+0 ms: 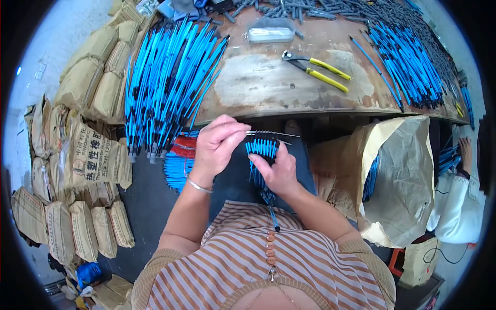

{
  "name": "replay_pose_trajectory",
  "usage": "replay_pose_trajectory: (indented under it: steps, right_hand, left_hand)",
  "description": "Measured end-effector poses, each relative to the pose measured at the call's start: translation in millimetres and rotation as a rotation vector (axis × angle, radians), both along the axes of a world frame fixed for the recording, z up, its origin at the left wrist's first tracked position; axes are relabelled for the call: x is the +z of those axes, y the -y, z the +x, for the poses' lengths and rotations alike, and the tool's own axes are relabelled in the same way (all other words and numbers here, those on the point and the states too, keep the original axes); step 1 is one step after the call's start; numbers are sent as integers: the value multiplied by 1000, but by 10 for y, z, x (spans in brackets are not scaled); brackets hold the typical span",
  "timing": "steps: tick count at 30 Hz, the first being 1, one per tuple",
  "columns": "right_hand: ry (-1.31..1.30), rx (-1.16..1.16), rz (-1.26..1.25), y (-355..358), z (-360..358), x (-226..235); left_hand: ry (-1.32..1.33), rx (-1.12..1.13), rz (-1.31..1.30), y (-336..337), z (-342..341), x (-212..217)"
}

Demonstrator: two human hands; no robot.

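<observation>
while the right hand [279, 170] clamps a small fan of blue rods [262, 148] over the lap, fingers curled tight round their lower ends, the loose tops could splay or slide out if that squeeze eases; left hand [219, 142] is pinched nearly closed on a thin metal rod [274, 134] lying across the fan's top, and it might skid off. beyond, on the table [268, 88], yellow pliers [318, 70] and big blue piles [168, 77]
</observation>
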State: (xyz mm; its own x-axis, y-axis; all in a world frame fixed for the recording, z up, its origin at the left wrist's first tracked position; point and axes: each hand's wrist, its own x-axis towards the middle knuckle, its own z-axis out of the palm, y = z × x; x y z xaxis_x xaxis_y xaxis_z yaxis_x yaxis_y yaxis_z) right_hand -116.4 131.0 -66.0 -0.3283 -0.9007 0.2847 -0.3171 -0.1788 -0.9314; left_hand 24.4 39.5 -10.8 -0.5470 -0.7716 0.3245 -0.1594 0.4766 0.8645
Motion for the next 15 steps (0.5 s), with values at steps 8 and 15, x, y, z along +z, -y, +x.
replay_pose_trajectory:
  steps: [8,15]
  right_hand:
    - [3,-21,106,70,-211,-55]
    - [111,68,-6,166,-285,-14]
  left_hand:
    - [-213,61,43,968,-814,910]
    - [443,299,-221,3349,-1875,479]
